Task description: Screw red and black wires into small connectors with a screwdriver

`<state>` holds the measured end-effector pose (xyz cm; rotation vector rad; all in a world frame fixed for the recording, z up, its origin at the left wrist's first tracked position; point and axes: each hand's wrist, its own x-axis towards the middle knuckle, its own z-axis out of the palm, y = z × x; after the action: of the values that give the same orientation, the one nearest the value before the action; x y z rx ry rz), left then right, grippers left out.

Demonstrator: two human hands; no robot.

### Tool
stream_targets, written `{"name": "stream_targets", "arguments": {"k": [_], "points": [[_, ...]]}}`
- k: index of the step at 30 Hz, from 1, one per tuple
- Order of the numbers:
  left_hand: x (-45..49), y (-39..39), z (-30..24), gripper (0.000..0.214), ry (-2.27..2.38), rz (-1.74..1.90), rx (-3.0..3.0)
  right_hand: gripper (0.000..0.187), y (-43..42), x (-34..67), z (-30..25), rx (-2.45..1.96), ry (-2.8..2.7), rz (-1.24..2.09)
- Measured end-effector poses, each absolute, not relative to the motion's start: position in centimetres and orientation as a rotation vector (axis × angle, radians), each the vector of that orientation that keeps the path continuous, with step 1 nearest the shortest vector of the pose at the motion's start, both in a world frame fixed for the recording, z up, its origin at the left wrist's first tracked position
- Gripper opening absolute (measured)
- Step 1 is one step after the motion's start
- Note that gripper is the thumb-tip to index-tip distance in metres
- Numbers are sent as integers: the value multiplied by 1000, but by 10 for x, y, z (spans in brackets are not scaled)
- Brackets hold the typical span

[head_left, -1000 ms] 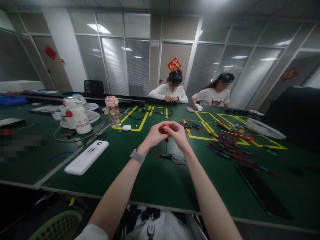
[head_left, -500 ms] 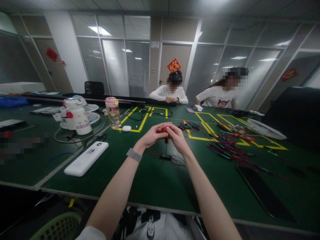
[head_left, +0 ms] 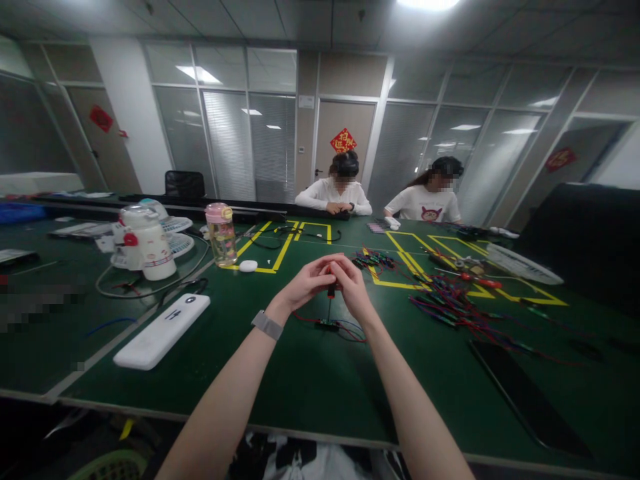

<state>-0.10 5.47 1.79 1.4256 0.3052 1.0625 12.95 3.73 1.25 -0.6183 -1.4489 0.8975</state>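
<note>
My left hand (head_left: 316,279) and my right hand (head_left: 349,283) meet around the handle of a red-and-black screwdriver (head_left: 331,292), both closed on it. Its thin shaft points almost straight down, and the tip reaches a small green circuit board (head_left: 327,325) on the table. Red and blue wires (head_left: 353,331) curl out from the board's ends. My fingers hide most of the handle, and whether the tip sits in a screw is too small to tell.
The green table (head_left: 300,380) carries a white power bank (head_left: 163,331) at left and a dark phone (head_left: 527,393) at right. Wired boards (head_left: 450,303) are heaped to the right. Behind stand a pink-lidded bottle (head_left: 221,237) and a white flask (head_left: 150,243). Two people (head_left: 336,193) sit opposite.
The view has tilted up slightly and shifted, so the table sits lower. Both hands stay on the screwdriver over the board. The person at far right has turned and leaned more toward the table.
</note>
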Motion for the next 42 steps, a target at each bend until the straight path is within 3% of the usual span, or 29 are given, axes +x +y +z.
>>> {"name": "stream_targets", "arguments": {"k": [3, 7, 14, 23, 32, 42], "points": [[-4, 57, 16, 52, 282, 973, 1372, 24, 36, 130, 11, -609, -1422, 908], [-1, 60, 16, 53, 369, 1115, 1440, 27, 36, 131, 12, -636, -1423, 902], [6, 57, 19, 49, 439, 1195, 1574, 19, 37, 128, 14, -675, -1430, 657], [1, 57, 17, 48, 377, 1061, 1446, 20, 39, 137, 12, -686, -1370, 755], [10, 64, 11, 38, 594, 1337, 1644, 22, 42, 135, 10, -665, -1347, 770], [-6, 60, 18, 45, 487, 1070, 1480, 18, 44, 142, 11, -679, -1370, 698]]}}
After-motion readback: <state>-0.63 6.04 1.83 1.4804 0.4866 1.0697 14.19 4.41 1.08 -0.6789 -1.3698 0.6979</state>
